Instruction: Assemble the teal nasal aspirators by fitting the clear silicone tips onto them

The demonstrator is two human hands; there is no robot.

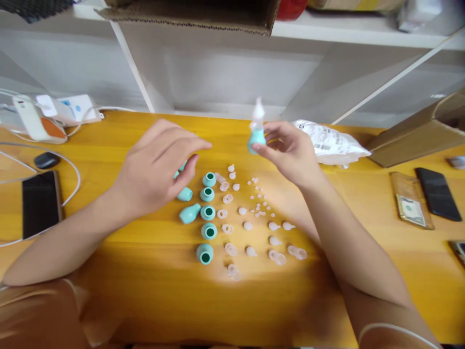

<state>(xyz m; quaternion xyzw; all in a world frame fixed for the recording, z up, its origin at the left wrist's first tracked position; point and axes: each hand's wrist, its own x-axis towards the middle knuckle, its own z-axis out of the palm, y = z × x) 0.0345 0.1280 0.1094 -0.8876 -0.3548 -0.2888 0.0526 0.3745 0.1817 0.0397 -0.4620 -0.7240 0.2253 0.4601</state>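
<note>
Head view: the right hand (290, 150) held an assembled piece (256, 131) up off the table (145, 291) — a teal bulb pinched between thumb and fingertips, with a clear pale tip pointing upward. The tip was blurred, so how fully it sat in the bulb could not be told. The left hand (160, 167) hovered low over the near end of the teal parts, fingers curled loosely downward; a teal piece (184, 194) showed just under the fingertips, but whether the hand gripped it or only touched it was hidden by the fingers.

On the table between the arms stood a column of teal cups (208, 213) with their openings up, one teal bulb (189, 213) lying on its side just beside them. To their right lay rows of clear tips and caps (250, 228) and a scatter of tiny clear bits (259, 201), all apart from one another.

Judging from this, the held piece would be best handled by the bulb alone, with light pressure, since a soft bulb squeezed hard might push the tip askew. The left hand should lift a single teal part straight up — sweeping sideways could knock the tidy column or roll the small clear bits.

At the edges lay a phone (39, 203), a plastic bag (330, 143) and a banknote (410, 206).
</note>
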